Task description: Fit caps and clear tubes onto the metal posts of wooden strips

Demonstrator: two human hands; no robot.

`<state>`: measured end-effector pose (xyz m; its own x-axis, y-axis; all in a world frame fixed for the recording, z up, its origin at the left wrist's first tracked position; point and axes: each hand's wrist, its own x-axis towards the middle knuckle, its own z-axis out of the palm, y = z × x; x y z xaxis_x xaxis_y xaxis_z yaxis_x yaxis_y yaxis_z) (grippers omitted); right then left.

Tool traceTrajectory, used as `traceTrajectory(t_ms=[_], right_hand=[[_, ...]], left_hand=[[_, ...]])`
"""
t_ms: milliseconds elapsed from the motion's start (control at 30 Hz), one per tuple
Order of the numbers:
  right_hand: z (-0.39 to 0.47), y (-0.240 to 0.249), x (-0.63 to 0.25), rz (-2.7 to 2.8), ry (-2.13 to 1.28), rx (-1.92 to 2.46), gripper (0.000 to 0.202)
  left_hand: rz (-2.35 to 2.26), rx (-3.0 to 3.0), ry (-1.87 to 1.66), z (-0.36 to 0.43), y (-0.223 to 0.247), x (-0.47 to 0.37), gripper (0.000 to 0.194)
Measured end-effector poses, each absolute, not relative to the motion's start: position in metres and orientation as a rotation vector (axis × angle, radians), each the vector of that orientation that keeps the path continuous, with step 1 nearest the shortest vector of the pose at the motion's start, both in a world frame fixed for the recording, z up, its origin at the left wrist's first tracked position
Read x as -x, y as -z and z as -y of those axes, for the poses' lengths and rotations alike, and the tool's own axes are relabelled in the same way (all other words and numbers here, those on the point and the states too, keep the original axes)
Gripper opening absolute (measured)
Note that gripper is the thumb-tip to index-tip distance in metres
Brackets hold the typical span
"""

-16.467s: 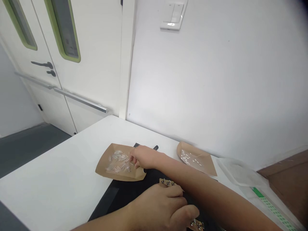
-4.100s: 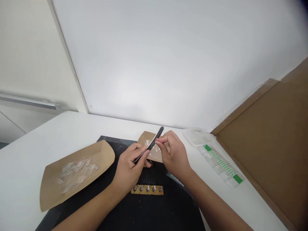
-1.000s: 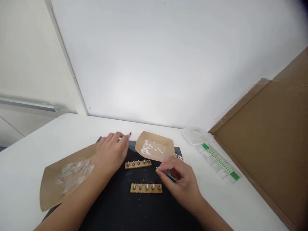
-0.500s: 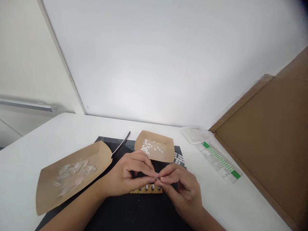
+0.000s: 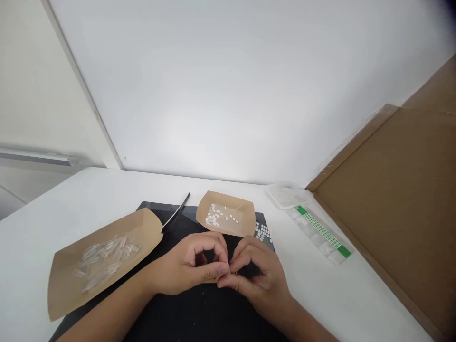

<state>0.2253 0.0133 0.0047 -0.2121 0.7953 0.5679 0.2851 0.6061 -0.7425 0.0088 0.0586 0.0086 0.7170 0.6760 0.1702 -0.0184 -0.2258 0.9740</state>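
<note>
Brown paperboard is forming two shallow trays: a large tray [image 5: 144, 223] is lying at left, bearing heaped clear slips [image 5: 107, 259], and a small tray [image 5: 248, 222] is lying beyond the hands, bearing loose white pieces [image 5: 214, 217]. At centre, the left hand [image 5: 195, 259] and the right hand [image 5: 258, 273] are meeting above a black mat [image 5: 199, 313]. Each grip is pinching a small clear piece [image 5: 228, 271] between thumb and bent fingers; the fingertips are partly hiding its outline. Just below the left thumb, a yellowish strip [image 5: 211, 281] is showing only an edge. A slender black stick [image 5: 176, 212] is sloping beside the right end of the large tray. White tabs [image 5: 263, 232] are lying in rows at the mat's far right corner. Farther right, a green-banded clear packet [image 5: 322, 230] is resting on the white table [image 5: 306, 285], near a translucent container [image 5: 287, 196], while a cardboard panel [image 5: 392, 213] is bordering the scene.
</note>
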Motion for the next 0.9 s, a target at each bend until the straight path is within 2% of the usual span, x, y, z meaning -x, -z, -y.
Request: traceTrajectory(t_ms=[133, 500, 633, 800, 900], right_hand=[[-0.012, -0.004, -0.224, 1.824, -0.496, 0.953, 0.031], [-0.011, -0.011, -0.227, 1.952, -0.391, 0.912, 0.035], [-0.011, -0.01, -0.228, 1.982, -0.366, 0.882, 0.029], [-0.01, -0.005, -0.226, 1.966, -0.317, 0.87, 0.027], [-0.008, 0.001, -0.221, 1.946, -0.316, 0.912, 0.031]], left_hand=[[-0.497, -1.693, -0.613, -0.058, -0.008, -0.007, 0.024], [-0.442, -1.783, -0.641, -0.062, -0.013, -0.006, 0.018], [-0.469, -1.75, -0.589, -0.063, -0.01, -0.004, 0.022], [-0.453, -1.843, -0.651, -0.069, -0.015, 0.004, 0.023], [-0.652, -1.994, -0.766, -0.074, -0.02, 0.01, 0.025]])
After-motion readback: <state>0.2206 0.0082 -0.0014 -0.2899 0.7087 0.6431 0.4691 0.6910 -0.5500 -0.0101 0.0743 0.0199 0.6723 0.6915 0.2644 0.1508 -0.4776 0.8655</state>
